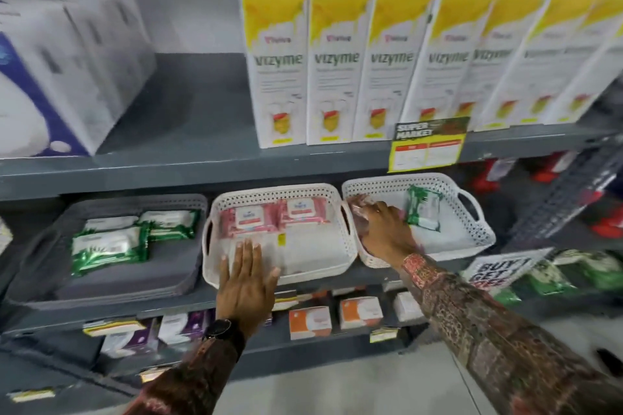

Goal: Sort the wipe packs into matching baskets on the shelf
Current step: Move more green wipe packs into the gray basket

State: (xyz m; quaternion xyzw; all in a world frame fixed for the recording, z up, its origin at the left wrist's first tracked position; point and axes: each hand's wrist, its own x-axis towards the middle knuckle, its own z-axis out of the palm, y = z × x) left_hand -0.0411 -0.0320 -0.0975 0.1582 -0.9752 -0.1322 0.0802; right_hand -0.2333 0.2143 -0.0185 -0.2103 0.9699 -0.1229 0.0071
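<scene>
Person at the middle shelf, both arms out. Left hand (247, 274) lies flat, fingers spread and together with nothing gripped, on the front rim of the white perforated plastic basket in the middle (350, 246); it looks to be steadying it. Beyond its fingertips, at the back of that basket, two pink wipe packs with white labels (274, 216) lie side by side. Right hand (384, 224) reaches into the white perforated basket on the right (485, 229), fingers curled down over a pink pack (359, 204) at that basket's near-left corner; it seems closed on it, though blur keeps me from being sure of the grip. Just right of that hand, a green wipe pack (424, 209) leans toward the back wall of the same basket. Well left of the left hand, the grey plastic basket (40, 283) holds three or so green packs (111, 244). Judgement: sorting is mostly done; green belongs in grey, pink in the middle white one, and the right basket has one of each left to move. The handle between the two white baskets sits in the path of the pink pack's short trip across. Above the hands, a row of tall yellow-and-white cartons (337, 64) and a yellow price tag (426, 148) overhang, limiting lift height.
</scene>
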